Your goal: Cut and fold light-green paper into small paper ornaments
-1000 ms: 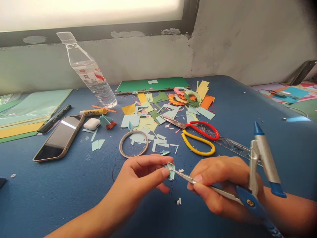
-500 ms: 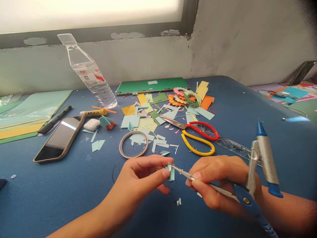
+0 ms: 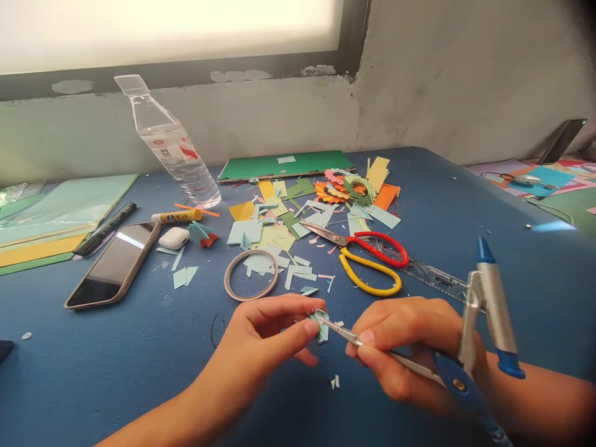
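Between the thumb and fingers of my left hand is a small folded piece of light blue paper. My right hand grips a drawing compass by its metal leg, with the blue hinge and pencil-holder arm sticking up to the right. The compass's pointed end touches the folded paper near its upper edge. Just beyond my hands lie a roll of tape and scissors with one red and one yellow handle.
Paper scraps cover the middle of the blue table. At the left are a phone, a white earbud case, a glue stick, a marker and a water bottle. A clear ruler lies under the scissors.
My right hand and the compass have shifted slightly left, the compass tip staying at the folded paper. My left hand keeps its hold. The view has tilted a little.
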{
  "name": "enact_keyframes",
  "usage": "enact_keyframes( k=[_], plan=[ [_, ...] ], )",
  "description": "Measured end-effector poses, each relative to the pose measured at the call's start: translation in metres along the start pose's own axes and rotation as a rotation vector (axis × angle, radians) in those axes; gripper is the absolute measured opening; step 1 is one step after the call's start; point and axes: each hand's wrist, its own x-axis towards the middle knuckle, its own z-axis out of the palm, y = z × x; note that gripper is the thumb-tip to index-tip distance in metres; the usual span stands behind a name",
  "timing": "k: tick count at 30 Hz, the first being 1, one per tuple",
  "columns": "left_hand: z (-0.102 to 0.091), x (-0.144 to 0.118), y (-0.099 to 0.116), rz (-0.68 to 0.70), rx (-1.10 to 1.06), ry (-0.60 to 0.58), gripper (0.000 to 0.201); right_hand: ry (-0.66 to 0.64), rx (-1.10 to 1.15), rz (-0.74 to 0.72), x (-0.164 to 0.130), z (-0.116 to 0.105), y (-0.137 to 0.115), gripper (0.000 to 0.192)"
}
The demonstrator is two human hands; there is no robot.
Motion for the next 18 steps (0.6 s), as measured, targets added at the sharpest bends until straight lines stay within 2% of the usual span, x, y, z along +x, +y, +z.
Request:
enact_keyframes(
  k=[4,8,9,11,13,15,17,18],
  plan=[
    [-0.001,-0.001,0.002,0.051,0.040,0.075,0.013,0.097,-0.046,-0.005,-0.001,-0.001,-0.003,0.022],
    [0.000,-0.006,0.004,0.114,0.066,0.084,0.011,0.186,-0.175,0.105,0.002,-0.010,0.000,0.011],
    [0.000,-0.007,0.004,0.119,0.051,0.081,0.011,0.193,-0.228,0.120,0.004,-0.014,0.002,0.011],
    [0.002,-0.009,0.003,0.113,0.003,0.070,0.012,0.168,-0.360,0.161,0.009,-0.022,0.006,0.023],
    [0.002,-0.009,0.002,0.095,-0.045,0.047,0.015,0.012,-0.516,0.299,0.013,-0.027,0.010,0.033],
    [0.001,-0.008,0.000,0.091,-0.057,0.024,0.016,-0.233,-0.623,0.506,0.016,-0.028,0.014,0.038],
    [-0.001,-0.006,-0.001,0.095,-0.045,0.045,0.015,-0.425,-0.630,0.649,0.018,-0.026,0.018,0.038],
    [-0.002,-0.005,-0.001,0.085,-0.041,0.046,0.015,-0.468,-0.602,0.682,0.019,-0.023,0.019,0.039]
  ],
)
